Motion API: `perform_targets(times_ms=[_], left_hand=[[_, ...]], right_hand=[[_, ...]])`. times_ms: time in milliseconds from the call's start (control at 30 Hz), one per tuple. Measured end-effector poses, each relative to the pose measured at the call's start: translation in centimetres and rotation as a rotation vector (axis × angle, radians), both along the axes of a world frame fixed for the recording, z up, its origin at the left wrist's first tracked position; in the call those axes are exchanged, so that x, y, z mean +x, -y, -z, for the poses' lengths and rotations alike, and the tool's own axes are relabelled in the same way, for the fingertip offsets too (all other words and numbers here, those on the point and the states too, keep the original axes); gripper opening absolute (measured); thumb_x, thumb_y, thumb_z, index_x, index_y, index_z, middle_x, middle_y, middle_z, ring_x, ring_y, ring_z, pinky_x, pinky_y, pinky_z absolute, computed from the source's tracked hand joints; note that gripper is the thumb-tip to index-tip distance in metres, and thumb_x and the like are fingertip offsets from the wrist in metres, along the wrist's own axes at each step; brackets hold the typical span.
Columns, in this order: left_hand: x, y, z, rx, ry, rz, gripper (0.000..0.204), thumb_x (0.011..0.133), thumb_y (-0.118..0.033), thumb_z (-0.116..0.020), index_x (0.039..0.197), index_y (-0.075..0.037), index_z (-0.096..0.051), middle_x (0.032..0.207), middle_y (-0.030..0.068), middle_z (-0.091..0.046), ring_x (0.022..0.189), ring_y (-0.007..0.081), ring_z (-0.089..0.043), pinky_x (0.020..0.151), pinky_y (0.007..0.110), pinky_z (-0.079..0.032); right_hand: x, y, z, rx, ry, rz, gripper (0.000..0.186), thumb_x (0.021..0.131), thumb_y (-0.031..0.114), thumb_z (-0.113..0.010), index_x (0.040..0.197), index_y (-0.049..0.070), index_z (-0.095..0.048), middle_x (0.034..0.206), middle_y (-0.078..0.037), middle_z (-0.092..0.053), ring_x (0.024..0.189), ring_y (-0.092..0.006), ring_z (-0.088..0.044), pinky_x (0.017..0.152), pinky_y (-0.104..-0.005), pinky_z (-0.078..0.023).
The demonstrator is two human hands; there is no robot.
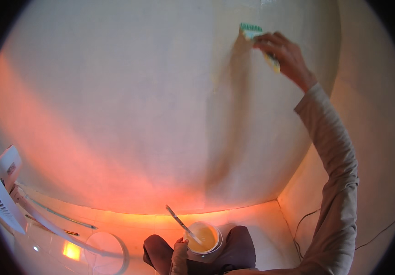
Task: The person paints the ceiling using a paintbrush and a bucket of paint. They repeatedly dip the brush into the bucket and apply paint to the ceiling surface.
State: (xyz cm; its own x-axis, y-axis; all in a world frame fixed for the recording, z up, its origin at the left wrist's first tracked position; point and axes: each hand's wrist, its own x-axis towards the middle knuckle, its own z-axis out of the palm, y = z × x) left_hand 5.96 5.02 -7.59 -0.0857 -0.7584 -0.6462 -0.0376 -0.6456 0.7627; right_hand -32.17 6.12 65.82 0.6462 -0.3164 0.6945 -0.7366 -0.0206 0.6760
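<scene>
My right hand [282,52] is raised against the upper wall, fingers wrapped round a flat paintbrush [251,31] with green and white on its head and a yellow handle end. The brush head is at the wall, over a darker, wet-looking strip. Low in the middle, my left hand [180,251] grips the rim of a white bucket [219,245] on its left side. Pale yellowish liquid [202,240] fills part of the bucket, and a long stick [177,217] leans out of it to the left. The bucket sits between my bent legs.
A pale wall [138,105] rises ahead, with a side wall [367,137] on the right. At the left stands a white pedestal fan [2,192] with its round base [105,252] on the tiled floor. A thin rod [64,215] lies by the wall; a dark cable [298,233] runs at right.
</scene>
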Motion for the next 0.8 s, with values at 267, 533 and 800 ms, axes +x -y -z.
perform_targets(times_ms=[267,533,800], left_hand=[[-0.2,0.1,0.3,-0.005,0.027,0.004,0.041,0.098,-0.016,-0.067,0.136,-0.005,-0.059,0.114,0.0119,-0.070,0.097,0.0230,-0.068,0.082,0.037,-0.056],[-0.1,0.0,0.9,-0.003,0.018,-0.025,0.043,0.099,-0.015,-0.066,0.140,-0.004,-0.056,0.120,0.0128,-0.069,0.098,0.0238,-0.068,0.084,0.037,-0.056],[-0.4,0.5,1.2,-0.012,0.007,0.013,0.044,0.098,-0.013,-0.068,0.140,-0.004,-0.056,0.119,0.0119,-0.069,0.095,0.0225,-0.068,0.080,0.035,-0.057]], right_hand=[[1.3,-2.5,5.5,0.278,0.243,-0.068,0.022,0.082,0.005,-0.074,0.102,0.014,-0.071,0.105,0.001,-0.072,0.093,-0.0251,-0.067,0.075,-0.0374,-0.056],[0.6,-1.6,-6.7,0.132,0.480,-0.103,0.018,0.093,0.012,-0.066,0.109,0.009,-0.073,0.101,-0.005,-0.075,0.087,-0.0202,-0.069,0.081,-0.0325,-0.053],[0.8,0.1,-0.6,-0.081,0.058,-0.039,0.019,0.088,0.008,-0.070,0.107,0.013,-0.069,0.109,-0.002,-0.070,0.095,-0.0266,-0.066,0.076,-0.0396,-0.056]])
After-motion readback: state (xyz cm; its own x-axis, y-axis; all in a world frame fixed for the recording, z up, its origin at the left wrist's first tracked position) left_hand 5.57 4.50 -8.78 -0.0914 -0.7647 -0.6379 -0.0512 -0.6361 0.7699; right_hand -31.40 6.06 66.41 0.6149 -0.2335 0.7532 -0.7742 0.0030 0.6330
